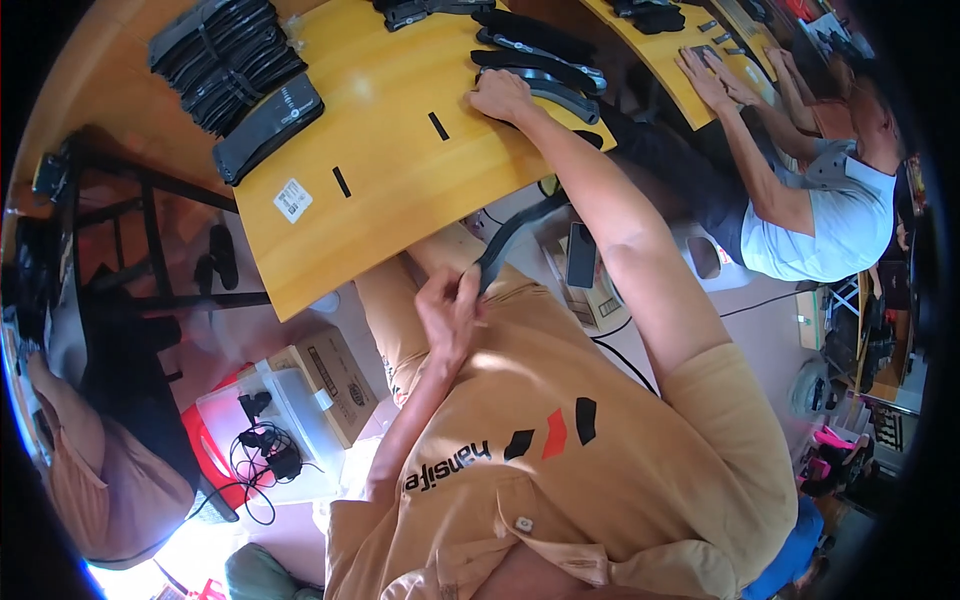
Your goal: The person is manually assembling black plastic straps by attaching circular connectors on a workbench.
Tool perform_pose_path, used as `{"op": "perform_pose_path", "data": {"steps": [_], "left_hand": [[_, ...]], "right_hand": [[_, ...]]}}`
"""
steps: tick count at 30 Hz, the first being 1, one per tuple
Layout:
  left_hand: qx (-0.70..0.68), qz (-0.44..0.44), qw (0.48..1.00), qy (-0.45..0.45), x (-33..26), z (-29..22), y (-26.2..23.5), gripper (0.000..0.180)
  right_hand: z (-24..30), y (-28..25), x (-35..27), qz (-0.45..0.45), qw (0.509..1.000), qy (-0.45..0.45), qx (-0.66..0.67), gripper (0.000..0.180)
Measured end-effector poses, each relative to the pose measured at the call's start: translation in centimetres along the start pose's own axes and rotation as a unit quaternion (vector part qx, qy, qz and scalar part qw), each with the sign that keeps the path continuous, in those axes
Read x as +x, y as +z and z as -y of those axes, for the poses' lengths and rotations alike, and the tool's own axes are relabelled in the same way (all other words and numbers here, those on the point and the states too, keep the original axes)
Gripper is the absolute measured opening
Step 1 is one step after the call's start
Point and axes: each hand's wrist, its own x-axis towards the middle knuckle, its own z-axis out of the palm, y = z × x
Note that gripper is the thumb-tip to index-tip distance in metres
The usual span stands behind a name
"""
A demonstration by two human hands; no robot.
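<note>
My left hand point(449, 312), held over my lap in front of the table edge, is closed around the lower end of a dark flat strap point(515, 235). The strap slants up to the right, toward the underside of my right forearm. At the table's right side my right hand point(501, 95) has its fingers curled at the left end of a dark curved strip point(562, 97), whose tip it hides. More black curved strips point(535, 35) lie in a row just beyond that hand.
The yellow table point(390, 200) carries two short black strips, a white label point(292, 201) and a stack of black flat packs point(225, 65) at left. A phone point(580, 255) lies on a carton at right. A person point(820, 210) works at another table; another sits at left.
</note>
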Motion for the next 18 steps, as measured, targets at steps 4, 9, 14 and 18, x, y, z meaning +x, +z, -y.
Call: {"op": "perform_pose_path", "data": {"steps": [4, 9, 14, 18], "left_hand": [[-0.044, -0.028, 0.998, -0.025, -1.5, 0.4, -6.8, 0.028], [-0.094, -0.069, 0.987, -0.108, -1.4, 1.9, -16.0, 0.022], [-0.191, -0.053, 0.976, -0.088, -2.2, 2.0, -17.6, 0.028], [-0.202, 0.078, 0.972, -0.088, -1.7, 1.1, -15.5, 0.036]], "right_hand": [[1.1, -0.1, -1.8, 0.021, 1.000, -0.013, -0.019, 0.045], [2.9, -0.3, -4.2, 0.022, 0.997, -0.041, -0.054, 0.042], [1.3, -3.1, -6.6, -0.189, 0.954, -0.231, -0.012, 0.026], [-6.9, -7.9, -0.8, -0.320, 0.923, -0.207, 0.060, 0.022]]}}
